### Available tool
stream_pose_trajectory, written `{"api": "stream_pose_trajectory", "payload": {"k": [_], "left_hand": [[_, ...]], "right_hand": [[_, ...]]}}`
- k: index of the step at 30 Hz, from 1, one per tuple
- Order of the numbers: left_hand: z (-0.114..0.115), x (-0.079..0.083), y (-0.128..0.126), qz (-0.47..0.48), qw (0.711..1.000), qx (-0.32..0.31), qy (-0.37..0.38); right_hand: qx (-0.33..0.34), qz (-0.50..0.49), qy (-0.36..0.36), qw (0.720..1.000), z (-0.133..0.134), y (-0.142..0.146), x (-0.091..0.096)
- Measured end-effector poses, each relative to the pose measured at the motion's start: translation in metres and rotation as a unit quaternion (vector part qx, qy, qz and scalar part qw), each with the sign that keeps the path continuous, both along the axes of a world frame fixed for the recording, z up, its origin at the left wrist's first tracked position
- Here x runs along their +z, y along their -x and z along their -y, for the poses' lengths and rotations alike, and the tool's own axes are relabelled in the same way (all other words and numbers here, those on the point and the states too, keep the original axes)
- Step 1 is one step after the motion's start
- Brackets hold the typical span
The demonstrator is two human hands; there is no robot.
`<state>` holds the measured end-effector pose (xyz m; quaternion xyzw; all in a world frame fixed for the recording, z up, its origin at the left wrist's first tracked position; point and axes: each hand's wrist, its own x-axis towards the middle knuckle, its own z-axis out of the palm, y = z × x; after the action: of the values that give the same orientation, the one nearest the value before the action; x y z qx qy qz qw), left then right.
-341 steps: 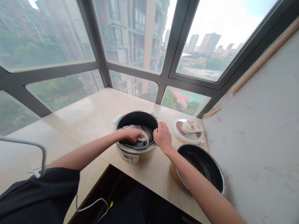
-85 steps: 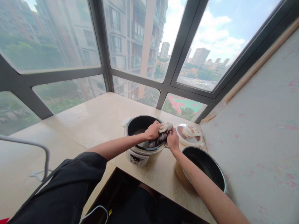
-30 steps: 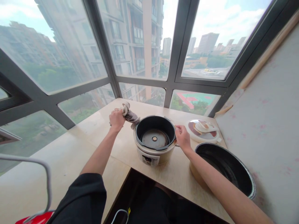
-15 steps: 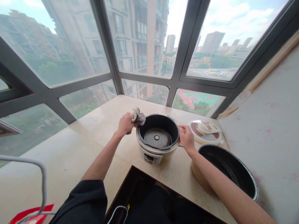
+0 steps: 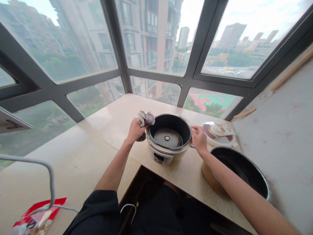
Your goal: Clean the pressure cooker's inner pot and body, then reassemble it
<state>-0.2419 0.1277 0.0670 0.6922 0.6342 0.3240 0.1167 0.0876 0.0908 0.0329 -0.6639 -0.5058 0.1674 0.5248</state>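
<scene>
An electric pressure cooker [image 5: 158, 156] stands lidless on the pale counter, its dark inside and round heating plate [image 5: 167, 138] showing. At its left rim my left hand [image 5: 136, 129] is closed around a crumpled grey-brown cloth [image 5: 147, 118], which touches or nearly touches the rim. My right hand [image 5: 199, 138] has its fingers curled on the cooker's right edge, by the side handle. Behind that hand lies the cooker's lid [image 5: 218, 133]. A black inner pot [image 5: 241, 171] sits to the right, partly covered by my right forearm.
Windows with grey frames [image 5: 156, 78] border the counter [image 5: 97, 140] at the back and left. A papered wall [image 5: 281, 140] closes off the right. Front left are a red snack bag [image 5: 40, 215] and a grey cable [image 5: 52, 182]. A dark recess opens at the counter's front edge.
The view has shifted, so the cooker and both hands appear slightly higher and farther right, and more of the red bag shows. Both hands keep their places at the cooker's sides.
</scene>
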Motion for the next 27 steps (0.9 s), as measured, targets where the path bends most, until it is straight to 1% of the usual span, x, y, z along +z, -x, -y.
{"api": "stream_pose_trajectory", "payload": {"k": [4, 10, 14, 16, 20, 22, 24, 27], "left_hand": [[0.016, 0.005, -0.001, -0.004, 1.0, 0.014, 0.019], [0.061, 0.021, -0.023, -0.091, 0.995, 0.035, 0.03], [0.089, 0.028, -0.037, -0.112, 0.992, 0.041, 0.046], [0.1, 0.027, -0.039, -0.098, 0.993, 0.045, 0.042], [0.118, 0.018, -0.041, -0.029, 0.998, 0.051, 0.025], [0.129, 0.014, -0.044, 0.0, 0.999, 0.043, 0.013], [0.142, 0.012, -0.053, 0.008, 1.0, 0.021, -0.003], [0.16, 0.01, -0.078, -0.015, 0.998, -0.051, -0.014]], "right_hand": [[-0.001, 0.0, -0.001, 1.0, 0.0, 0.0, 0.0], [0.001, -0.007, -0.006, 1.0, -0.001, 0.0, -0.001], [0.002, -0.003, -0.011, 1.0, -0.001, 0.0, -0.001], [0.004, -0.001, -0.01, 1.0, -0.001, 0.0, 0.0], [0.005, -0.007, -0.01, 1.0, 0.0, 0.0, 0.0], [0.004, -0.014, -0.007, 1.0, 0.0, 0.0, 0.0], [0.004, -0.02, -0.002, 1.0, 0.0, 0.001, 0.0], [0.005, -0.025, 0.002, 1.0, 0.0, 0.001, 0.002]]}}
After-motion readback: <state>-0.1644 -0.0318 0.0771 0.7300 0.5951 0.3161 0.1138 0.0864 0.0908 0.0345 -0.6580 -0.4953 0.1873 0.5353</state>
